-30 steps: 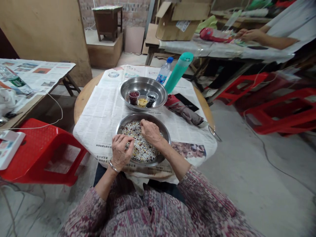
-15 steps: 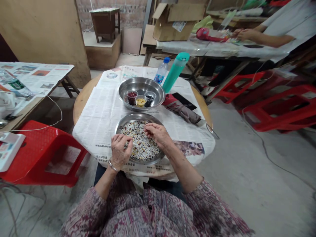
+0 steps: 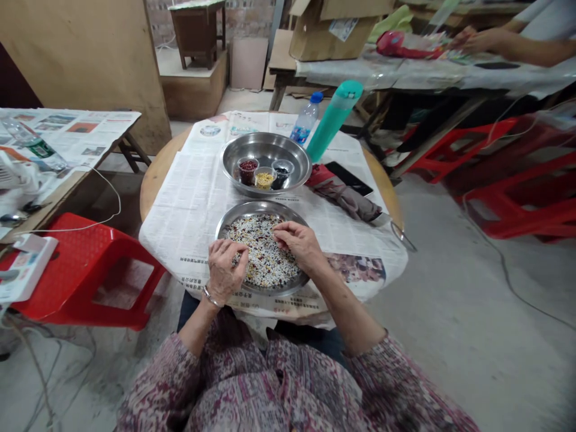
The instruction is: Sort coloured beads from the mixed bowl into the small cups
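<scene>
A shallow steel dish point(image 3: 225, 217) in front of me holds a spread of mixed grains and beans point(image 3: 265, 258), white, yellow, dark red and black. My left hand point(image 3: 226, 267) rests at the dish's left side, its fingers curled and close to the thumb; what lies inside them is hidden. Over the right part of the grains, my right hand point(image 3: 300, 245) has thumb and fingertips pinched together, and anything between them is too small to make out. Behind stands a deeper steel bowl point(image 3: 265, 143) with small clear cups of red beans point(image 3: 247, 170), yellow beans point(image 3: 264, 179) and black beans point(image 3: 281, 175).
Newspaper point(image 3: 180, 198) covers the round table. A clear bottle point(image 3: 306, 120), teal bottle point(image 3: 335, 123), folded umbrella point(image 3: 346, 198) and dark phone point(image 3: 348, 178) lie or stand at the right. A red stool point(image 3: 90, 270) is on the left. Another person's hands point(image 3: 477, 42) work at a far table.
My view has tilted and turned slightly, so the scene sits a little further right and higher. Both hands keep nearly the same places at the dish, with only small finger movement.
</scene>
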The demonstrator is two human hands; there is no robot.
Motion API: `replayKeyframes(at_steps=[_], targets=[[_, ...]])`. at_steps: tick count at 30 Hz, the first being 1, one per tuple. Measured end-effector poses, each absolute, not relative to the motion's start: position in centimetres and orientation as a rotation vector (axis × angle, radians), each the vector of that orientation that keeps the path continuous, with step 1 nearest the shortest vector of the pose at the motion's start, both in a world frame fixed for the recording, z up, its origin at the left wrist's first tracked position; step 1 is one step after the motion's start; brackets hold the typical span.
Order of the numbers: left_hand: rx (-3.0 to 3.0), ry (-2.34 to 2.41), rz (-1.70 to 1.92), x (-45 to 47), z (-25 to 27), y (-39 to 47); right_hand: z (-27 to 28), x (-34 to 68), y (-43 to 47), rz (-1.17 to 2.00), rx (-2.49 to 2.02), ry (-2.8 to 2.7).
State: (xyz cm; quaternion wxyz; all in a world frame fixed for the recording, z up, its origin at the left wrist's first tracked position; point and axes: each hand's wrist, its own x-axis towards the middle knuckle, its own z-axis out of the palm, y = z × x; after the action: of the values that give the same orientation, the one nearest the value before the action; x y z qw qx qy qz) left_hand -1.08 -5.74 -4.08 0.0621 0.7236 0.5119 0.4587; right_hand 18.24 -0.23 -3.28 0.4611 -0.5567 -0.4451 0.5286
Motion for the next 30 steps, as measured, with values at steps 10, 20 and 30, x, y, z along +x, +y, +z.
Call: replayKeyframes(at_steps=[10, 20, 30], targets=[[2.172, 1.546, 1.389, -1.0, -4.1, -5.8, -2.5, 16.6, 0.4, 0.572, -1.533, -2.092], [2.169, 1.546, 1.357, -1.1, -4.0, -5.8, -3.1, 16.2, 0.8, 0.399, -1.664, -2.354], [2.157, 1.56, 1.342, -1.0, -4.0, -5.8, -3.5, 16.8, 0.5, 0.496, -1.574, -2.194]])
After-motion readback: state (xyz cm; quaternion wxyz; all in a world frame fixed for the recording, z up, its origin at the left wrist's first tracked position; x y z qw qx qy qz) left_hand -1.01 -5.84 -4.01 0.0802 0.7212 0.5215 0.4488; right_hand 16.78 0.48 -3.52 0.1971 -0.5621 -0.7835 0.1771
